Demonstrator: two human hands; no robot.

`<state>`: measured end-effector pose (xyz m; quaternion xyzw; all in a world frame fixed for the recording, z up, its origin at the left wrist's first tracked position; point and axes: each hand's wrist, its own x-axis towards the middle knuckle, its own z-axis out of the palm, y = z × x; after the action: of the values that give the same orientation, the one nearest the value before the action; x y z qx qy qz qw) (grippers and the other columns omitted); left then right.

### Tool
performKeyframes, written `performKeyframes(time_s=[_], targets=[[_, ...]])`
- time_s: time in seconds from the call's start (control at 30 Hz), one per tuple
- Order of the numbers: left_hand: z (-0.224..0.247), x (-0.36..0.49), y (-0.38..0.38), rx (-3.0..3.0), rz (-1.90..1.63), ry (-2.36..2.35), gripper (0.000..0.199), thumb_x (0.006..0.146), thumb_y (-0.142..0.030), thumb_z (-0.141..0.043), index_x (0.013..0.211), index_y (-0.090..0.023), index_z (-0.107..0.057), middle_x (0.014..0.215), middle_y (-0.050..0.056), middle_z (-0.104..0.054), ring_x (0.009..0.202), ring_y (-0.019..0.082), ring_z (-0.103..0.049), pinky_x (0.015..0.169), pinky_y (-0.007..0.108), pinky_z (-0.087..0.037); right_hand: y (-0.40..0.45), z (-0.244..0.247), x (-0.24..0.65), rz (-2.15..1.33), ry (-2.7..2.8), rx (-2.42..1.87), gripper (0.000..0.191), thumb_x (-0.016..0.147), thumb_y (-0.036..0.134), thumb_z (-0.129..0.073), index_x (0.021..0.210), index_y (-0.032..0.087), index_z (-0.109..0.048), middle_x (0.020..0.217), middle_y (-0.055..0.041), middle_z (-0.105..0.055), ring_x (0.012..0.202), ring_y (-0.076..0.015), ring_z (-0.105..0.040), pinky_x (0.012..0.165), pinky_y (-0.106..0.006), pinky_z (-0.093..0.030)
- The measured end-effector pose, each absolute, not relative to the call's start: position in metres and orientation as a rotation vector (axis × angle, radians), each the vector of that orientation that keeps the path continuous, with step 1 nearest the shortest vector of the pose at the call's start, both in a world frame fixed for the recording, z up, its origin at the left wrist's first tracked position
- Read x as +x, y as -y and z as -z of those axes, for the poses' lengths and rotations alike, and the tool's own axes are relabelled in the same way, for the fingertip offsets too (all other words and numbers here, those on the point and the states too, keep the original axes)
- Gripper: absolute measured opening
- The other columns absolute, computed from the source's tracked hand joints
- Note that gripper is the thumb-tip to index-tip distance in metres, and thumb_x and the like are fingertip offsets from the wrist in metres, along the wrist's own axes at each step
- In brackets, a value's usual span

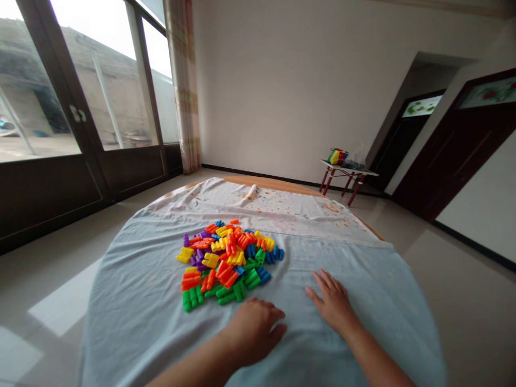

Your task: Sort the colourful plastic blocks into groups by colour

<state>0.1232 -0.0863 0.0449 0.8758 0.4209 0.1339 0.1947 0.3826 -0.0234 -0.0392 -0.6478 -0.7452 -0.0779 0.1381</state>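
Observation:
A pile of plastic building blocks (226, 252) in orange, yellow, green, blue and purple lies on the cloth-covered table. Just in front of the pile is my left hand (256, 329), back up, with thumb and forefinger apart and no block visible in it. Its other fingers are partly hidden behind the knuckles. The green blocks (231, 293) at the near side of the pile are closest to it. To the right, my right hand (334, 302) rests palm down on the blue tablecloth (387, 317), fingers spread and holding nothing, apart from the blocks.
A pale patterned cloth (282, 207) covers the far part of the round table, whose wooden edge (274, 185) shows behind. Against the back wall stands a small table (350, 171) with a colourful bag (337, 156) on it. Glass doors (100, 80) line the left side.

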Motion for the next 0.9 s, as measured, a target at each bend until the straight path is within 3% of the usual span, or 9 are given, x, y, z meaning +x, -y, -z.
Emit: performKeyframes(time_s=[0.1,0.2,0.3,0.4,0.7,0.9], targets=[[-0.057,0.129,0.072,2.335,-0.69,-1.26,0.035,0.089,-0.034,-0.037,0.103,-0.025,-0.067,0.094,0.006,-0.071,0.086,0.018,-0.065,0.079,0.03,-0.052,0.015,0.032,0.359,0.192,2.108,-1.764,0.057,0.089,0.049,-0.037,0.128,0.01,-0.051,0.136,-0.0179,-0.047,0.126,-0.0275,-0.044,0.104,-0.043,-0.036],[-0.059,0.125,0.053,2.203,-1.056,-1.372,0.032,0.088,-0.032,-0.039,0.104,-0.025,-0.067,0.099,0.004,-0.07,0.092,0.015,-0.064,0.083,0.025,-0.05,0.007,0.034,0.324,0.136,2.043,-1.62,0.055,0.09,0.047,-0.035,0.126,0.009,-0.051,0.133,-0.0186,-0.049,0.124,-0.0258,-0.046,0.103,-0.039,-0.04],[-0.058,0.096,0.031,2.091,-1.232,-1.588,0.034,0.088,-0.035,-0.039,0.108,-0.023,-0.064,0.11,0.005,-0.067,0.103,0.015,-0.06,0.092,0.028,-0.047,0.004,0.045,0.297,0.126,1.963,-1.503,0.052,0.091,0.047,-0.034,0.125,0.011,-0.05,0.13,-0.0186,-0.051,0.122,-0.0261,-0.048,0.1,-0.041,-0.042],[-0.055,0.043,0.009,1.915,-1.322,-1.9,0.039,0.089,-0.034,-0.033,0.114,-0.02,-0.059,0.112,0.008,-0.065,0.105,0.019,-0.059,0.091,0.034,-0.048,0.005,0.059,0.288,0.142,1.922,-1.429,0.049,0.091,0.048,-0.035,0.122,0.014,-0.052,0.124,-0.0181,-0.055,0.118,-0.0272,-0.05,0.098,-0.044,-0.044],[-0.023,-0.087,-0.006,1.74,-0.947,-2.456,0.049,0.086,-0.025,-0.028,0.123,-0.005,-0.052,0.125,0.02,-0.057,0.114,0.032,-0.052,0.098,0.046,-0.038,0.009,0.048,0.289,0.165,1.905,-1.314,0.038,0.091,0.04,-0.04,0.117,0.016,-0.054,0.119,-0.0159,-0.057,0.113,-0.0264,-0.051,0.097,-0.044,-0.044],[0.002,-0.101,-0.012,1.728,-0.663,-2.572,0.052,0.087,-0.029,-0.026,0.131,-0.011,-0.048,0.139,0.015,-0.047,0.132,0.029,-0.036,0.11,0.05,-0.021,0.002,-0.02,0.214,0.146,2.094,-1.147,0.033,0.089,0.026,-0.042,0.117,0.017,-0.056,0.126,-0.0123,-0.053,0.122,-0.0255,-0.043,0.105,-0.046,-0.033]])
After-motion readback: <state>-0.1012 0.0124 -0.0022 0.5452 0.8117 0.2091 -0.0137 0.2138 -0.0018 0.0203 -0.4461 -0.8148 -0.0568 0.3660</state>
